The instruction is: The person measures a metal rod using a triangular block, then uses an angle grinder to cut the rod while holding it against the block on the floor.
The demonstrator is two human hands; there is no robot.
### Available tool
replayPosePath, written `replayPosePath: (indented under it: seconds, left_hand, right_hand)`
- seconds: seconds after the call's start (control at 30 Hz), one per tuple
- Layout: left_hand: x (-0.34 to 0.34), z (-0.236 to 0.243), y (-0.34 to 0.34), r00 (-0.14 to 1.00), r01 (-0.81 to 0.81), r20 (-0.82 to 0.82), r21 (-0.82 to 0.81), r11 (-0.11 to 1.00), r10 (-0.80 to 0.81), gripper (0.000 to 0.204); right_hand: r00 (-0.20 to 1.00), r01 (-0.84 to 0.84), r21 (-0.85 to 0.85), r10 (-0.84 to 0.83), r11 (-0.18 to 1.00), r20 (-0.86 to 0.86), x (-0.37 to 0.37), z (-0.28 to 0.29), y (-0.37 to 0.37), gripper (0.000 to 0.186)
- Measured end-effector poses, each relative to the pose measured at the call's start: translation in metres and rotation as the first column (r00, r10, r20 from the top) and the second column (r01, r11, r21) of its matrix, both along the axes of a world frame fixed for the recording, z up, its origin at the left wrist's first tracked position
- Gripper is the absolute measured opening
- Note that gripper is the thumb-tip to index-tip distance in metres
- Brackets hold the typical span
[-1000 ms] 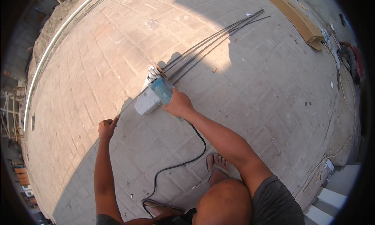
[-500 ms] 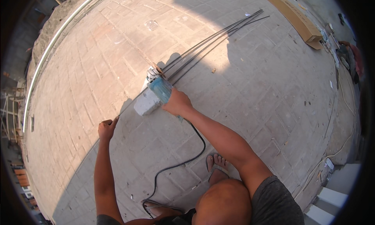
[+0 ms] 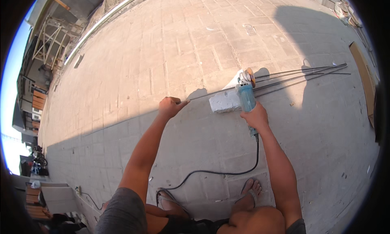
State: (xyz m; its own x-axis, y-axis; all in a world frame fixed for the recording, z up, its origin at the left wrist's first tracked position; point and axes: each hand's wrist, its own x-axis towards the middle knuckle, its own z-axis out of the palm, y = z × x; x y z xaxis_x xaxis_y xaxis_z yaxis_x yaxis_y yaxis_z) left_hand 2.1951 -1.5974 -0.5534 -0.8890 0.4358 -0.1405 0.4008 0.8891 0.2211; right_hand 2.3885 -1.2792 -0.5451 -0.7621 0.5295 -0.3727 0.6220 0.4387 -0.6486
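Note:
My right hand [image 3: 256,115] is wrapped round the blue-green body of an angle grinder [image 3: 246,95]. Its orange-brown disc [image 3: 251,77] stands at the far end, beside the thin metal rods; whether it touches one I cannot tell. To the left, my left hand [image 3: 169,107] is closed on a long thin metal rod [image 3: 209,94], index finger and thumb along it. That rod runs across a rough white block [image 3: 224,102] and passes behind the grinder head. Several more rods [image 3: 302,73] fan out to the right on the paving. A black cord [image 3: 227,173] trails from the grinder toward my feet.
My sandalled feet [image 3: 248,193] stand near the cord. Brick paving [image 3: 178,51] spreads around, part sunlit, part in shadow. A long cardboard box [image 3: 362,81] lies at the far right. At the far left are a white pipe [image 3: 103,20] and a wooden frame [image 3: 53,41].
The view has turned left, so the grinder, block and rods appear farther right in the picture. Both hands keep their holds on the grinder and the rod.

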Motion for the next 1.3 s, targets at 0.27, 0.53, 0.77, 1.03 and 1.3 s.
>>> replayPosePath:
  seconds: [0.27, 0.53, 0.77, 1.03, 1.3]
  left_hand:
    - [0.004, 0.008, -0.010, 1.000, -0.022, 0.004, 0.087, 0.996, 0.022, 0.070]
    - [-0.002, -0.001, -0.004, 1.000, -0.004, 0.011, 0.040, 0.999, 0.003, 0.074]
    - [0.002, 0.001, 0.004, 0.999, 0.006, -0.048, 0.109, 0.994, -0.001, 0.071]
    - [0.001, -0.006, 0.006, 0.995, 0.050, -0.087, 0.066, 0.997, -0.045, 0.066]
    - [0.004, -0.008, 0.008, 0.989, 0.076, -0.135, 0.139, 0.987, -0.058, 0.065]
  right_hand:
    - [0.993, 0.005, -0.107, -0.017, 0.994, -0.114, 0.000, -0.004, -0.008, 0.050]
    - [0.996, 0.023, -0.001, -0.023, 1.000, -0.087, 0.000, -0.006, -0.004, 0.048]
    - [1.000, 0.018, 0.007, -0.018, 1.000, 0.026, -0.001, 0.001, -0.001, 0.068]
    - [0.998, 0.043, -0.010, -0.043, 0.999, 0.043, 0.000, 0.001, 0.001, 0.072]
    - [0.998, 0.046, -0.036, -0.044, 0.998, 0.044, 0.000, 0.001, 0.002, 0.072]
